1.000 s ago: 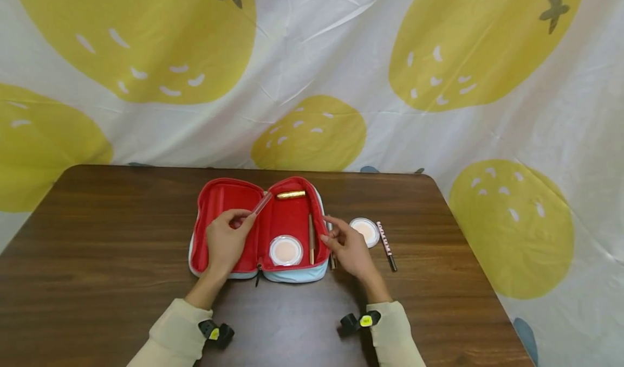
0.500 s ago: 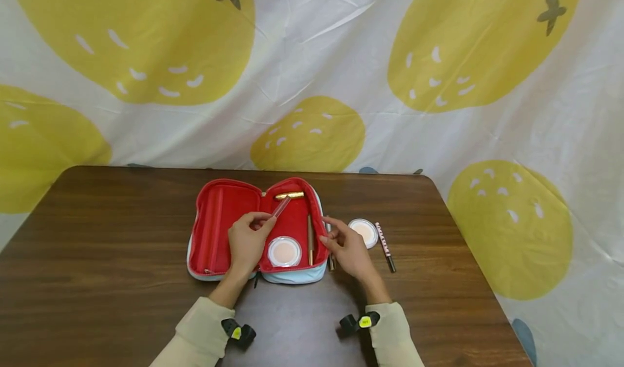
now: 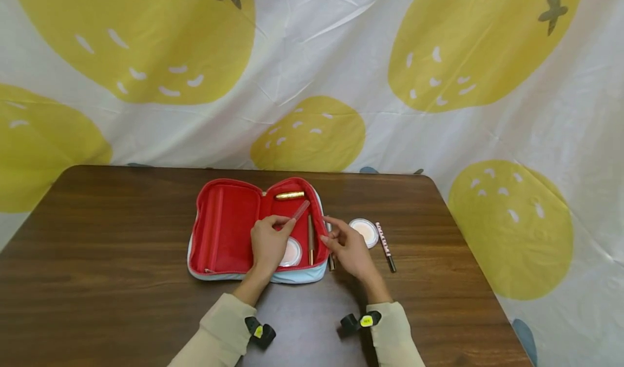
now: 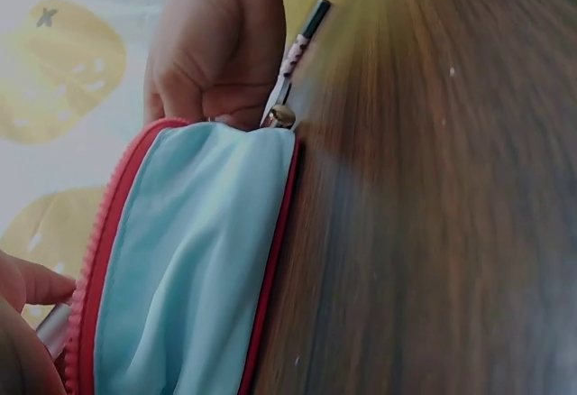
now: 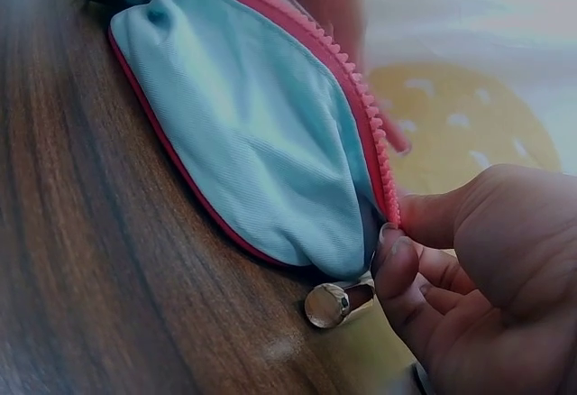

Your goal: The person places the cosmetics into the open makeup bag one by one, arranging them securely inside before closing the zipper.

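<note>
An unzipped cosmetic bag (image 3: 234,220), red inside and pale blue outside, lies spread on the table. My left hand (image 3: 268,245) pinches a slim clear pinkish tube (image 3: 301,210), tilted over the bag's right half. With thumb and fingers, my right hand (image 5: 505,278) pinches the zipper edge (image 5: 383,174) on the right side. Inside that half lie a gold tube (image 3: 290,195) at the back, a brown pencil (image 3: 311,239) along the right wall and a round beige compact (image 3: 291,252), partly hidden by my left hand.
Just right of the bag, partly behind my right hand, lies a tube with a gold end (image 5: 326,306). Farther right are another round compact (image 3: 364,232) and a pink-patterned pencil with a black end (image 3: 386,246). A lemon-print cloth (image 3: 312,134) hangs behind the wooden table (image 3: 122,302).
My left hand has carried the clear tube rightward, from above the bag's middle fold to over its right half. My right hand has stayed at the bag's edge.
</note>
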A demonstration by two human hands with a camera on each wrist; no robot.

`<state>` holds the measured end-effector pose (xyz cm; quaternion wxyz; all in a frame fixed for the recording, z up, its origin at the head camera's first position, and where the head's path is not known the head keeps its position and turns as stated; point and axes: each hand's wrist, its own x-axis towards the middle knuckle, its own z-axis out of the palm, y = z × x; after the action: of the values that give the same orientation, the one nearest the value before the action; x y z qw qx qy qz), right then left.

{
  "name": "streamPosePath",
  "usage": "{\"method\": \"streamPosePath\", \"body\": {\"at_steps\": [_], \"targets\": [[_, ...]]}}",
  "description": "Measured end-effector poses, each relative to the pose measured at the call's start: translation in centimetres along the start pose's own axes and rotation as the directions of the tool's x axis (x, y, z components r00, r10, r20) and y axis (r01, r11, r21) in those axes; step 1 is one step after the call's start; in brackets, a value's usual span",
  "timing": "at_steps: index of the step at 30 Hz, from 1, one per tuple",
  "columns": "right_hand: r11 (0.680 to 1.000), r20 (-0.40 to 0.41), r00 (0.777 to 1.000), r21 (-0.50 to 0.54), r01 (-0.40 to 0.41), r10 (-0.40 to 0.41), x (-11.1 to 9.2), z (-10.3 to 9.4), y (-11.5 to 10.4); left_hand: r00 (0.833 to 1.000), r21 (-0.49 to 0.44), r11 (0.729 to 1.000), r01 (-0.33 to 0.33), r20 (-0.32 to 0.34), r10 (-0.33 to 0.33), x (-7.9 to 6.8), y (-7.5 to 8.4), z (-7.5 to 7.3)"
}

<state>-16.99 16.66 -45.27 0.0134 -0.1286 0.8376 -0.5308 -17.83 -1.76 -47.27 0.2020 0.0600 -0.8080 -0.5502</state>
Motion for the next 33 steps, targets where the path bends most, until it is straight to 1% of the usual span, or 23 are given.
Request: {"method": "streamPosePath", "body": {"at_steps": [5,9,14,18,21,29,33], "targets": [[1.0,0.007,1.0,0.011,-0.029,0.029,0.0,-0.1,0.0,0.999,0.134,0.991,0.03,0.013,-0.032,-0.2,0.4,0.8],[0.999,0.006,0.999,0.019,-0.031,0.031,0.0,-0.2,0.1,0.998,0.205,0.978,0.046,0.027,-0.053,-0.3,0.9,1.4],[0.999,0.001,1.0,0.016,-0.03,0.03,0.0,-0.2,0.0,0.997,0.259,0.964,0.055,0.03,-0.065,-0.4,1.0,1.8],[0.999,0.003,1.0,0.013,-0.029,0.029,0.0,-0.3,0.0,0.997,0.27,0.961,0.058,0.038,-0.071,-0.5,0.8,2.0],[0.999,0.006,1.0,0.018,-0.029,0.029,0.0,-0.3,0.0,0.995,0.292,0.955,0.053,0.067,-0.076,-0.6,0.8,2.0],[0.999,0.01,0.999,0.034,-0.034,0.034,0.1,-0.2,0.2,0.985,0.387,0.922,-0.002,0.163,-0.066,-0.8,1.0,2.1],[0.998,0.017,0.999,0.046,-0.03,0.029,0.2,-0.2,0.3,0.983,0.39,0.92,-0.027,0.177,-0.046,-0.9,0.9,2.1]]}}
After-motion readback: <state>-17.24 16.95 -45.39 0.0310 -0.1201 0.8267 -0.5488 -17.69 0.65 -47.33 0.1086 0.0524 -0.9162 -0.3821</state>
